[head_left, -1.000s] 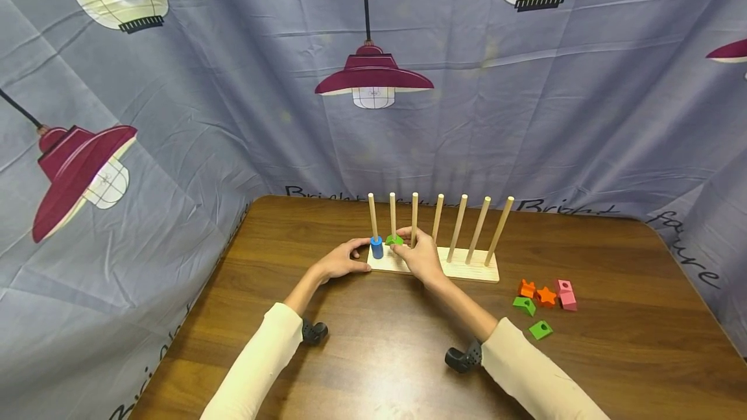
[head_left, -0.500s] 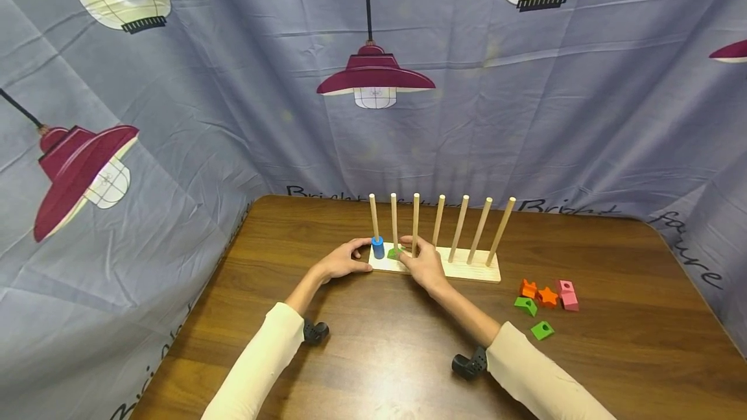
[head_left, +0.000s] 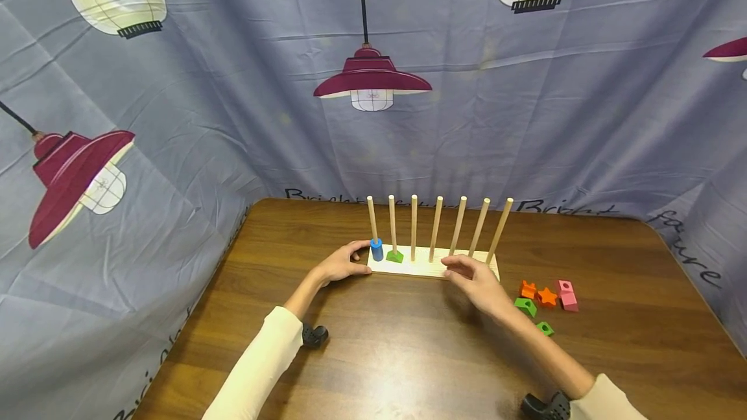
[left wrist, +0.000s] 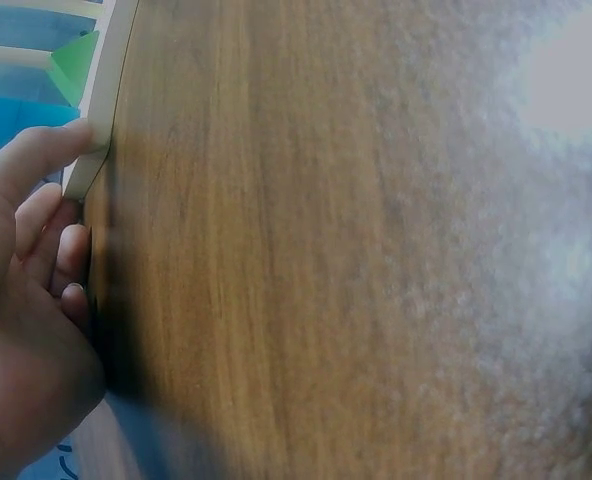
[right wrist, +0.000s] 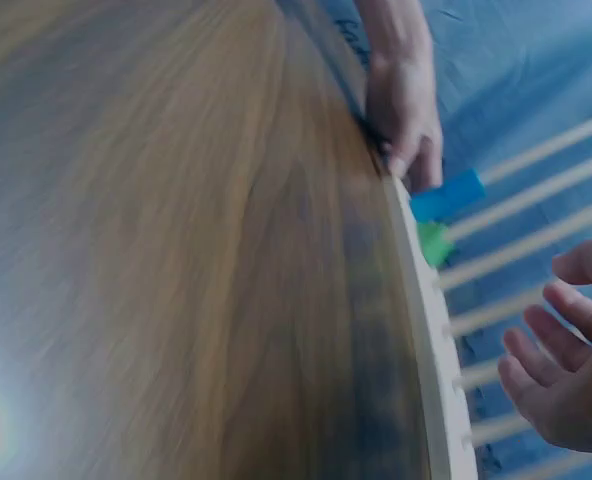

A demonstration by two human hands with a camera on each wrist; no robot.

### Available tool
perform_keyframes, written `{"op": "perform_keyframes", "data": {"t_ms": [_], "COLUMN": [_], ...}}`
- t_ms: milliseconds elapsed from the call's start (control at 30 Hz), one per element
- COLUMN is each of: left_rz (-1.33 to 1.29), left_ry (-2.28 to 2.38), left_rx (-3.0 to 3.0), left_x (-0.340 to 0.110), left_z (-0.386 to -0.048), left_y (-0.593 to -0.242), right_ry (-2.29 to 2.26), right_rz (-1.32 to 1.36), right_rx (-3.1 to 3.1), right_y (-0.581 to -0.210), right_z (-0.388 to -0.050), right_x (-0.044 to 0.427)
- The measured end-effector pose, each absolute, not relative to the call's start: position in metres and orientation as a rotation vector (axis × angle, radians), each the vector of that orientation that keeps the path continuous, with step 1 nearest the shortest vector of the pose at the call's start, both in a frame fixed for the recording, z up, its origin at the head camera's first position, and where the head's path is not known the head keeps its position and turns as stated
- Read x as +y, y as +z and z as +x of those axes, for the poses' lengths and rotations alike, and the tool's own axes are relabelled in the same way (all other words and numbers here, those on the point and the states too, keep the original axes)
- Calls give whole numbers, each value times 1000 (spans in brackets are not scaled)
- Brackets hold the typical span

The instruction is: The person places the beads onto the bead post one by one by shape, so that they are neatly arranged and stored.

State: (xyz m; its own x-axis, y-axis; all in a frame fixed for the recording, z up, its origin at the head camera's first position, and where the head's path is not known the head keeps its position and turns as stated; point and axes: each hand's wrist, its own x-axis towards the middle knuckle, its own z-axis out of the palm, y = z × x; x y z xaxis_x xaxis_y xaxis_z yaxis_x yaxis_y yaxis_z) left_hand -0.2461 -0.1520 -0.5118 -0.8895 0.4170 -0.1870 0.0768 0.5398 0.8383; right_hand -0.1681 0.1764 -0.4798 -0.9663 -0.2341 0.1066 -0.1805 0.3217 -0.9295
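A pale wooden peg board (head_left: 420, 268) with several upright pegs stands across the table's far part. Its leftmost peg carries a blue cylinder (head_left: 377, 251). On the peg beside it, a green triangular block (head_left: 395, 256) sits down against the base. My left hand (head_left: 340, 262) holds the board's left end, thumb at the front corner and fingers round the end; in the left wrist view the thumb presses the board edge (left wrist: 101, 100). My right hand (head_left: 480, 285), holding nothing, hovers in front of the board's right half with loosely bent fingers.
Right of the board lie an orange block (head_left: 528, 289), an orange star block (head_left: 546, 297), pink blocks (head_left: 567, 295), a green block (head_left: 525, 306) and another green block (head_left: 545, 328) partly behind my right forearm. A printed curtain (head_left: 373, 148) hangs behind the table.
The green block went down the second peg to the base. My right hand let go of it and moved right along the board. The left hand stayed at the board's end.
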Motion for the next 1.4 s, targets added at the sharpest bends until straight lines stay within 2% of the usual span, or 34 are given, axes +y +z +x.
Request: {"op": "perform_keyframes", "data": {"t_ms": [233, 667, 933, 1167, 1400], "left_rz": [397, 388, 396, 389, 399], "left_ry": [1287, 1272, 1283, 1290, 1283], "left_rx": [2418, 2430, 2426, 2418, 2419], "left_x": [-153, -155, -154, -153, -152], "left_z": [-246, -245, -245, -244, -246], "left_y": [-514, -512, -512, -513, -512], "right_ry": [-1751, -1580, -1523, -1546, -1402], "right_rz": [-388, 53, 72, -78, -109], "right_rx": [2736, 2683, 2564, 2576, 2680], "right_y": [-475, -494, -510, -514, -514], "right_z": [-129, -79, -77, -84, -87], "right_x": [236, 331, 337, 330, 326]}}
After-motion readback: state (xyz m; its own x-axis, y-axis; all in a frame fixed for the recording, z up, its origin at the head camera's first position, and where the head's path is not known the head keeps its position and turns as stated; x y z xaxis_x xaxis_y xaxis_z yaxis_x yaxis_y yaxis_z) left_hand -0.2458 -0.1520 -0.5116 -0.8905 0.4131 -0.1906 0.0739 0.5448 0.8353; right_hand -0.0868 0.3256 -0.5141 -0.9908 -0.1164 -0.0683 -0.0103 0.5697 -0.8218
